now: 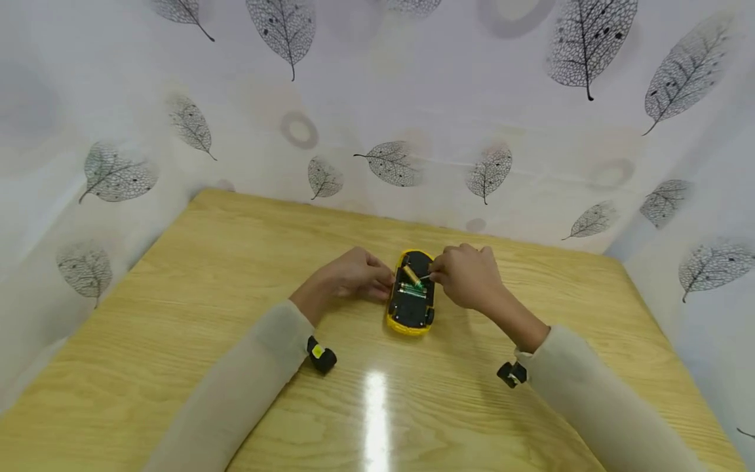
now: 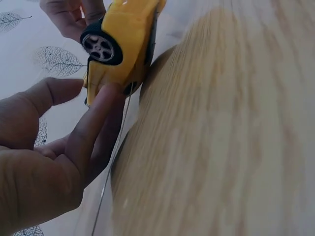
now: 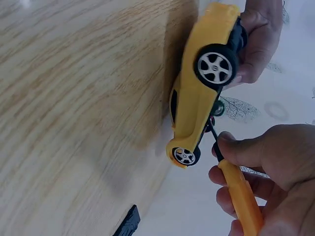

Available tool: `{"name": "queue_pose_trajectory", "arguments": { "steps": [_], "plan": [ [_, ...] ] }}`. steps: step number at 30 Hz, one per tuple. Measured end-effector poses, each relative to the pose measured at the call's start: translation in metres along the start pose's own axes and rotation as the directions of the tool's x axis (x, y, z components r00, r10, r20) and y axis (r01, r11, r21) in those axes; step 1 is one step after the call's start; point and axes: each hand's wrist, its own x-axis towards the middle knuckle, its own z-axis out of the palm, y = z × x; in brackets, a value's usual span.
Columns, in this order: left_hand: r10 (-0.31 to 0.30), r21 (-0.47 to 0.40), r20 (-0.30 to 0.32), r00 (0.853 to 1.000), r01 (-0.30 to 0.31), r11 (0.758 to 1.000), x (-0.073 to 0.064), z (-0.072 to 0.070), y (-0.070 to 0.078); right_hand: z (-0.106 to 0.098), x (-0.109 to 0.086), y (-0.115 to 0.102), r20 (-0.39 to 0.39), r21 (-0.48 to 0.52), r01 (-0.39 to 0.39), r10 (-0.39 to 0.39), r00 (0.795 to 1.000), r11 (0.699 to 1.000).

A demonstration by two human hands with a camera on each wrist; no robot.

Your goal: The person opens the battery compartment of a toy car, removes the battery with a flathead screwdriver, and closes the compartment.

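A yellow toy car (image 1: pixel 411 321) lies upside down on the table, black underside up. Its battery compartment is uncovered, and green-and-gold batteries (image 1: pixel 412 290) sit in it. One battery (image 1: pixel 412 275) stands tilted across the others. With thumb and fingers, my left hand (image 1: pixel 361 275) grips the side of the car, close by a wheel (image 2: pixel 101 47). My right hand (image 1: pixel 468 275) holds a screwdriver (image 3: pixel 238 194) by its orange handle. The screwdriver's thin shaft reaches into the compartment beside the tilted battery; its tip is hidden behind the car's edge in the right wrist view.
A small black piece (image 3: pixel 129 223) lies on the wooden table (image 1: pixel 265 249) on the right hand's side. Behind the table hangs a pale cloth (image 1: pixel 354 98) printed with leaves, which also closes off both sides. Each wrist wears a small black camera (image 1: pixel 321 356).
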Motion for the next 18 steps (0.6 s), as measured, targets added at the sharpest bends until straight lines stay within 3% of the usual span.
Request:
{"name": "queue_pose_trajectory", "arguments": {
  "steps": [6,14,18],
  "plan": [
    [-0.025,-0.008,0.002,1.000,0.025,1.000,0.001,0.006,0.004,-0.003,-0.004,0.002,-0.046,0.033,-0.003,0.004,0.999,0.999],
    [-0.038,0.036,0.034,0.999,0.037,0.999,-0.002,0.016,0.006,-0.001,-0.007,0.005,-0.022,0.068,-0.035,0.036,0.999,0.997],
    [-0.051,0.069,0.022,0.998,0.050,0.996,-0.003,0.020,0.008,-0.003,-0.009,0.005,-0.020,0.072,-0.034,0.035,0.999,0.997]
  ]
}}
